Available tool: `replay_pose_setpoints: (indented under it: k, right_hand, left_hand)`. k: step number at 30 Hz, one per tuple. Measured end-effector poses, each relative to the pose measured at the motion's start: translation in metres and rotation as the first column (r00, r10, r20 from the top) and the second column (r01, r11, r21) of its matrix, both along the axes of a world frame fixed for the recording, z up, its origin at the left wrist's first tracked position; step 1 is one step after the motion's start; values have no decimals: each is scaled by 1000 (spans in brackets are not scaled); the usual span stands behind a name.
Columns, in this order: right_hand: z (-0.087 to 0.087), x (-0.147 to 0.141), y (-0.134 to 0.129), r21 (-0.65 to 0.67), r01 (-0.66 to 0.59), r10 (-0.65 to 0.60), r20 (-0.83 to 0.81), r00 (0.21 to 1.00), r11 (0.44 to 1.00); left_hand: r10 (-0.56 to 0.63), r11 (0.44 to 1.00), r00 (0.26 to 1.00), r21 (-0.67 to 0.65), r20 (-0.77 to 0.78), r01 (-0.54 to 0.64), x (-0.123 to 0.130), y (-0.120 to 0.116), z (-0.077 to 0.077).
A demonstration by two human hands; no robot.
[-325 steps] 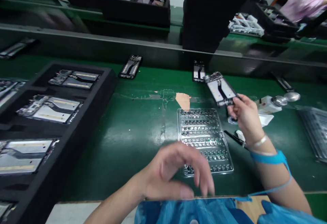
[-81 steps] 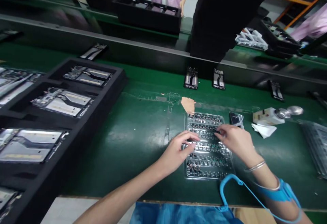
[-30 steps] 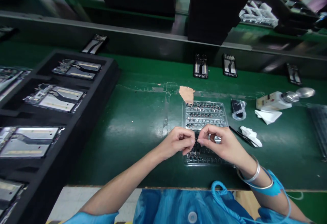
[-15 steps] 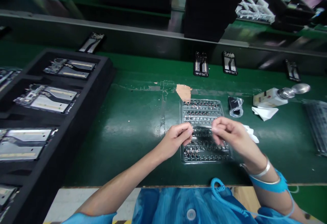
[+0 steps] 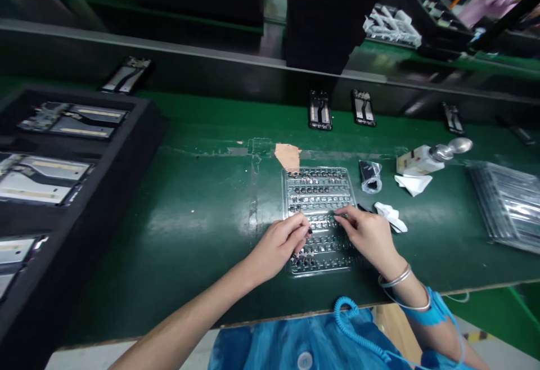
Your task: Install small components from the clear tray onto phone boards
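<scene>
A clear plastic tray [image 5: 320, 273] with rows of small dark parts lies on the green table in front of me. Over its left side, my left hand [image 5: 283, 242] is closed, with a small black part [image 5: 310, 231] between thumb and fingertips. My right hand [image 5: 366, 234] is over the tray's right side, thumb and forefinger extended with a gap between their tips. Nothing can be made out between them. A blue band and silver bangles circle my right wrist.
Phone bodies [image 5: 320, 110] lie along the table's back edge. A black foam tray [image 5: 126, 162] holds more at left. Right of the parts tray are a wrapped black item [image 5: 371, 177], white tissue [image 5: 390, 216], a bottle [image 5: 415, 161] and stacked clear trays [image 5: 510, 204].
The view has shifted right. My right hand has opened its fingertips slightly near the tray. A black part now shows at my left fingertips.
</scene>
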State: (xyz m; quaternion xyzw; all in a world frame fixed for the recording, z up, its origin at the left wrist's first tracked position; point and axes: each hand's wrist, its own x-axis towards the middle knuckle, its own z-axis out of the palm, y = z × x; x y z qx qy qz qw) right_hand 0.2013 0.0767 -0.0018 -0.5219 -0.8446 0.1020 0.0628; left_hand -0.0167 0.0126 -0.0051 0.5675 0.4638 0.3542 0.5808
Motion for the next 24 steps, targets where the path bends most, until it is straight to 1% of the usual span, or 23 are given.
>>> replay_pose_setpoints:
  k: [2, 3, 5, 6, 7, 8, 10, 15, 18, 24]
  right_hand:
    - [-1, 11, 3, 129, 53, -51, -23, 998, 990]
    - [-2, 18, 7, 211, 104, -103, -17, 995, 972]
    - [-5, 30, 18, 371, 196, -231, 51, 972, 908]
    - [-7, 35, 24, 425, 219, -288, 106, 952, 879]
    - [-9, 39, 31, 454, 227, -329, 160, 931, 862]
    - [-12, 41, 37, 462, 224, -350, 207, 914, 858]
    - [-16, 43, 47, 450, 213, -357, 265, 896, 867]
    - [-21, 40, 57, 421, 187, -337, 316, 887, 887]
    - [-21, 43, 60, 418, 174, -319, 310, 896, 892]
    - [-24, 52, 64, 425, 170, -293, 242, 925, 889]
  left_hand:
    - [11, 1000, 1000, -2, 10, -11, 0, 0, -2]
    - [14, 1000, 1000, -3, 10, -14, 0, 0, -3]
    - [16, 1000, 1000, -3, 2, -16, 0, 0, -3]
    - [14, 1000, 1000, -2, -3, -14, 0, 0, -3]
    - [13, 1000, 1000, -1, -8, -13, 0, 0, -2]
    - [11, 1000, 1000, 0, -11, -11, 0, 0, -2]
    - [14, 1000, 1000, 2, -11, -14, 0, 0, -1]
    - [24, 1000, 1000, 2, -8, -24, 0, 0, 1]
    - [21, 1000, 1000, 2, -14, -21, 0, 0, 1]
    - [24, 1000, 1000, -1, 4, -24, 0, -1, 1]
